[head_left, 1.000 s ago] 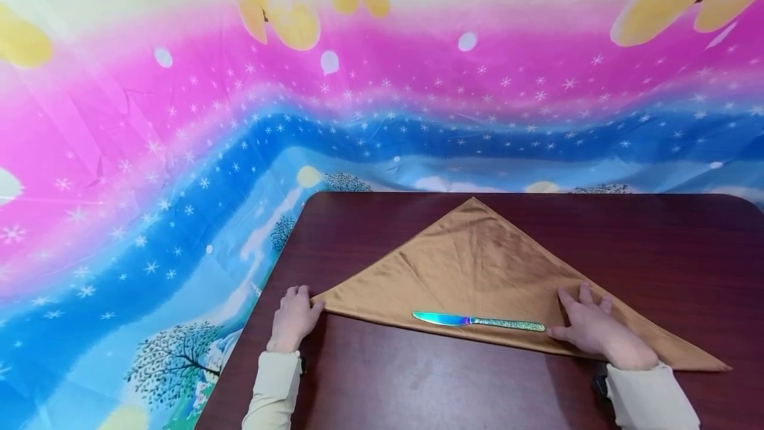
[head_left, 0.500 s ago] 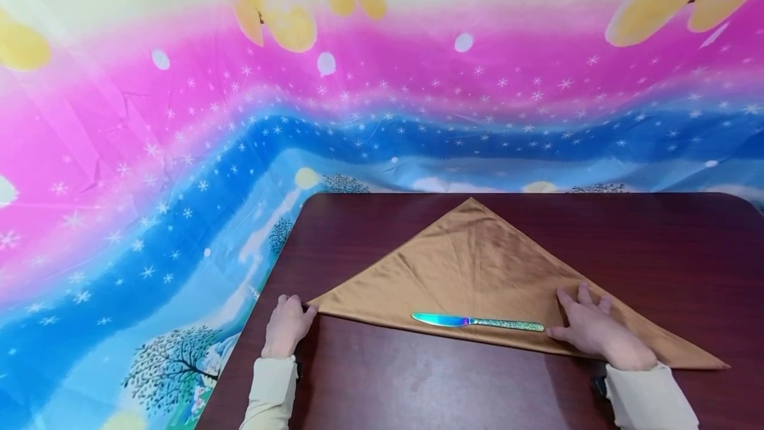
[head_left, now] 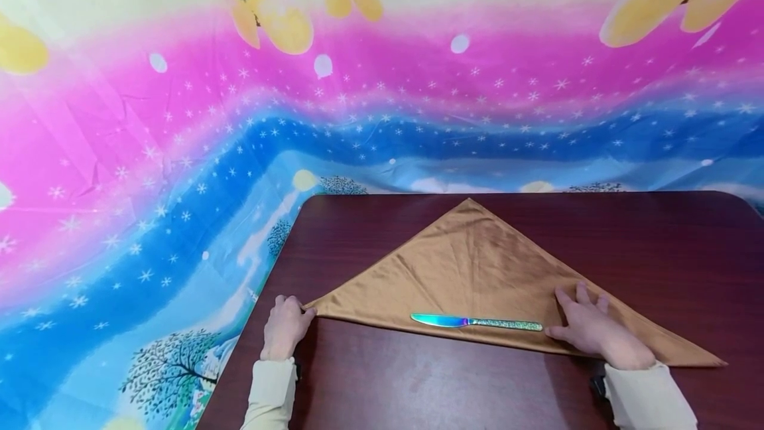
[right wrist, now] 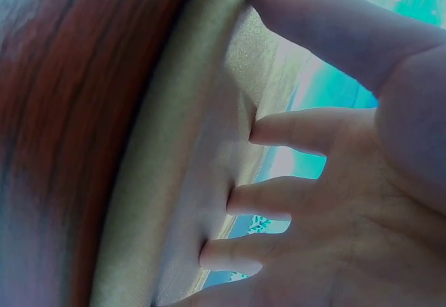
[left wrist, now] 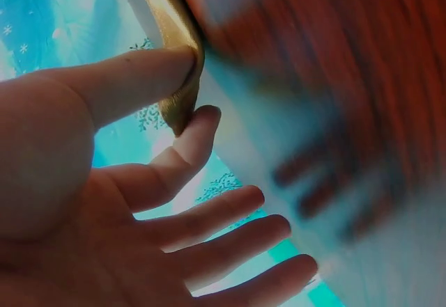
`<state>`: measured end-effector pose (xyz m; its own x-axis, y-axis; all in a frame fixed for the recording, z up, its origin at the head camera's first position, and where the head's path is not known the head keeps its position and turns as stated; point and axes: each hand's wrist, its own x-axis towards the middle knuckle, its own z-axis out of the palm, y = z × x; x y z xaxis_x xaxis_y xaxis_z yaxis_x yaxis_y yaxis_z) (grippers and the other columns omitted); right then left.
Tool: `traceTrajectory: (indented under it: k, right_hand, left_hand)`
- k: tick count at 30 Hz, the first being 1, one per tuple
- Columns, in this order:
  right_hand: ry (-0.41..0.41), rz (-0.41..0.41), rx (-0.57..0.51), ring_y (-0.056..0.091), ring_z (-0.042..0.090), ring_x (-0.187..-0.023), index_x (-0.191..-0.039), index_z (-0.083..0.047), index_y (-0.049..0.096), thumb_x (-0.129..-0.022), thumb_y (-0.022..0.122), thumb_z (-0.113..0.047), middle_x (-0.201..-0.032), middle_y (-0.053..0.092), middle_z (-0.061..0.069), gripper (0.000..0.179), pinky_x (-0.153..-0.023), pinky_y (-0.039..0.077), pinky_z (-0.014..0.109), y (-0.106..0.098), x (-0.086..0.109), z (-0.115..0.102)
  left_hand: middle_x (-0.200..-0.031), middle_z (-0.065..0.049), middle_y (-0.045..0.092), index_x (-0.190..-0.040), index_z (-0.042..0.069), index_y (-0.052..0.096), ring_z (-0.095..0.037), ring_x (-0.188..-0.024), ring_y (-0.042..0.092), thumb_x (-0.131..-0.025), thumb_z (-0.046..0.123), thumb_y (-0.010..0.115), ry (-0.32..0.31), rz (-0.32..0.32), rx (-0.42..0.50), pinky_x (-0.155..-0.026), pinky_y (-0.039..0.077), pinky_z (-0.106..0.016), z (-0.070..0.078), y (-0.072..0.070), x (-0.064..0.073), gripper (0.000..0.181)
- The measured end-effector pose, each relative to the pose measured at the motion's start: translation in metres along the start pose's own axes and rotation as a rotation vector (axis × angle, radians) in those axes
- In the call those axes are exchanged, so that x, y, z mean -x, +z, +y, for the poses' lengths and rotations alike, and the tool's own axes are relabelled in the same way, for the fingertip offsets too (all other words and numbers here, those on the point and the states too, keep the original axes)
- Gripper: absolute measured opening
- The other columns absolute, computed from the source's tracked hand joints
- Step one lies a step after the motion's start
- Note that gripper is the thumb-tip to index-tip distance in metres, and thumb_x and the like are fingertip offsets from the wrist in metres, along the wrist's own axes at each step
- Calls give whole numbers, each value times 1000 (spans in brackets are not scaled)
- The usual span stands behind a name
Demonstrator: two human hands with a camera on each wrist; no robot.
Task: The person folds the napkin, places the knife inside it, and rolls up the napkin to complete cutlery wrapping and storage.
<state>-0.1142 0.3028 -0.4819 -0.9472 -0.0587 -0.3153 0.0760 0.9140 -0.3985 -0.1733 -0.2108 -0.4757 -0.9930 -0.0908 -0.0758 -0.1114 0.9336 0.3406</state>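
A golden-brown satin napkin [head_left: 430, 271] lies as a triangle, its point toward the table's far edge. My left hand [head_left: 286, 325] pinches the napkin's left corner; in the left wrist view the thumb presses on the golden corner [left wrist: 180, 63] with the index finger at its tip, the other fingers stretched out. On the napkin's right part rests my right hand [head_left: 587, 325], fingers spread and fingertips pressing the cloth. Between the hands a rainbow-coloured table knife [head_left: 475, 322] lies along the long near edge, its blade toward the left and its handle end close to the right thumb.
The dark reddish-brown table [head_left: 382, 377] has rounded far corners. Behind it and down its left side hangs a printed backdrop cloth [head_left: 382, 98] in pink and blue with snowflakes. The napkin's right corner [head_left: 710, 360] extends past the right hand.
My left hand has shifted slightly left and nearer, drawing the napkin's left corner with it. The right hand and the knife stay in place on the cloth. The head view has shifted slightly.
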Motion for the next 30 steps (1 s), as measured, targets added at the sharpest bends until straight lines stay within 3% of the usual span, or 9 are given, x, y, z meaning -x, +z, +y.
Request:
traceTrajectory:
  k: [9, 21, 26, 30]
  right_hand:
    - [3, -1, -14, 4, 80, -116, -140, 17, 29, -82, 72, -43, -138, 4, 55, 94, -90, 24, 79, -1, 0, 1]
    - [4, 11, -9, 5, 81, -115, -139, 18, 30, -82, 72, -42, -137, 5, 56, 93, -90, 23, 80, -1, 0, 0]
    - [11, 3, -8, 4, 81, -115, -140, 17, 29, -82, 71, -43, -137, 4, 56, 93, -90, 23, 80, 0, 1, -1]
    - [15, -5, -19, 3, 81, -116, -141, 17, 27, -83, 71, -45, -138, 3, 55, 96, -89, 23, 80, 1, 1, 0]
  left_hand:
    - [-109, -28, 52, -74, 0, 62, -45, -103, 44, -86, 20, 67, 9, 73, -8, -77, 44, -59, 1, 4, -1, 24]
    - [-100, -22, 56, -77, 4, 65, -44, -102, 46, -88, 24, 63, -22, 60, 64, -76, 44, -60, 0, 5, -4, 23]
    - [-95, -18, 59, -79, 4, 67, -44, -100, 49, -85, 22, 65, 10, 67, 115, -79, 46, -54, -2, 5, -5, 19]
    - [-88, -15, 59, -76, 3, 63, -37, -88, 53, -83, 19, 69, 42, 80, 137, -79, 45, -48, -2, 5, -6, 18]
